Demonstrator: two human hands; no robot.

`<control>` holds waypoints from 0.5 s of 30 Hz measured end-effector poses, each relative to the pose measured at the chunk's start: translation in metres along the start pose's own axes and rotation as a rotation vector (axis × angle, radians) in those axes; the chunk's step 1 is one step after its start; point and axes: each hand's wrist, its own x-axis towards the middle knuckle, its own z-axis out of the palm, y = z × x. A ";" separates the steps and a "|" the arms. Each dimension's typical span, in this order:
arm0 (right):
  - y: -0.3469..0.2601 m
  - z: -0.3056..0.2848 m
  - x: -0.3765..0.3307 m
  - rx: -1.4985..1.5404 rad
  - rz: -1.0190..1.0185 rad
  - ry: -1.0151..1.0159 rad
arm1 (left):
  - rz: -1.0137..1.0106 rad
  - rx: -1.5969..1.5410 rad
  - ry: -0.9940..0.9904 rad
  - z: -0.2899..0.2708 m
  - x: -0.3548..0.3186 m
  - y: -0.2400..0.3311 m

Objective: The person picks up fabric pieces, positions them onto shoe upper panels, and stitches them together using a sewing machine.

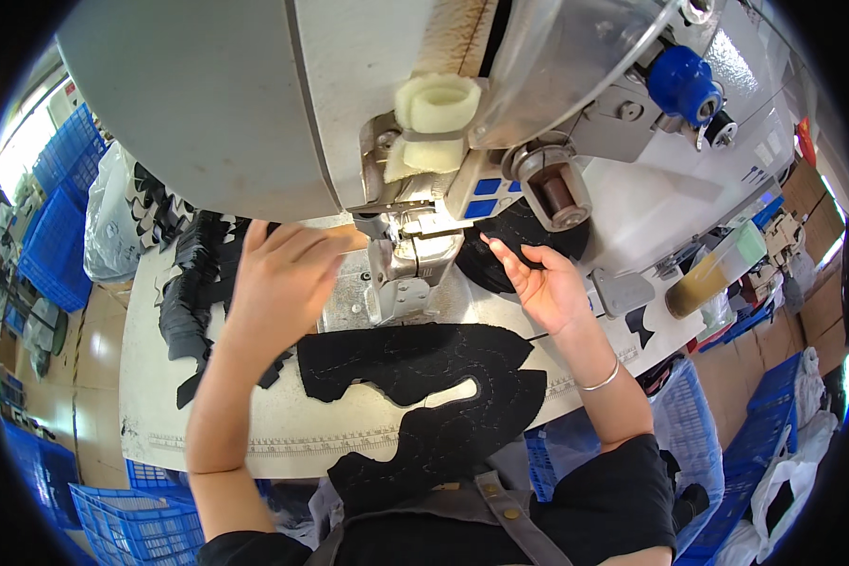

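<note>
A black fabric piece, shaped like a shoe upper with pale stitch lines [481, 424], lies on the white table in front of the machine. Its lower end hangs over the table edge against my apron. My left hand [288, 283] is raised left of the sewing machine's needle area [410, 241], its fingers bent and blurred, with their tips partly hidden. On the other side my right hand [547, 288] is palm up, thumb apart from the half-curled fingers and nothing visible in them. A dark round piece [538, 231] lies behind its fingertips.
Stacked black cut pieces [189, 302] cover the table's left side. The machine head [198, 104] fills the space above. A bobbin of brown thread [561, 193] hangs near my right hand. Blue crates [137, 519] stand around the table, and a yellowish container [698, 288] is at right.
</note>
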 end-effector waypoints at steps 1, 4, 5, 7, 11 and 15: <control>0.000 -0.001 -0.005 0.051 0.039 -0.106 | -0.010 0.005 -0.073 -0.009 -0.008 -0.009; 0.013 0.005 -0.036 -0.028 0.084 -0.185 | -0.167 0.071 -0.268 -0.035 -0.053 -0.041; 0.015 0.000 -0.050 -0.375 0.112 -0.300 | -0.350 0.101 -0.385 -0.049 -0.073 -0.049; 0.018 0.000 -0.067 -1.032 0.069 -0.536 | -0.680 0.206 -0.569 -0.076 -0.130 -0.069; 0.033 -0.009 -0.061 -1.882 -0.355 -0.598 | -0.893 -0.020 -0.677 -0.107 -0.229 -0.111; 0.036 -0.013 -0.046 -2.042 -0.395 -0.464 | -1.081 -0.219 -0.500 -0.102 -0.252 -0.112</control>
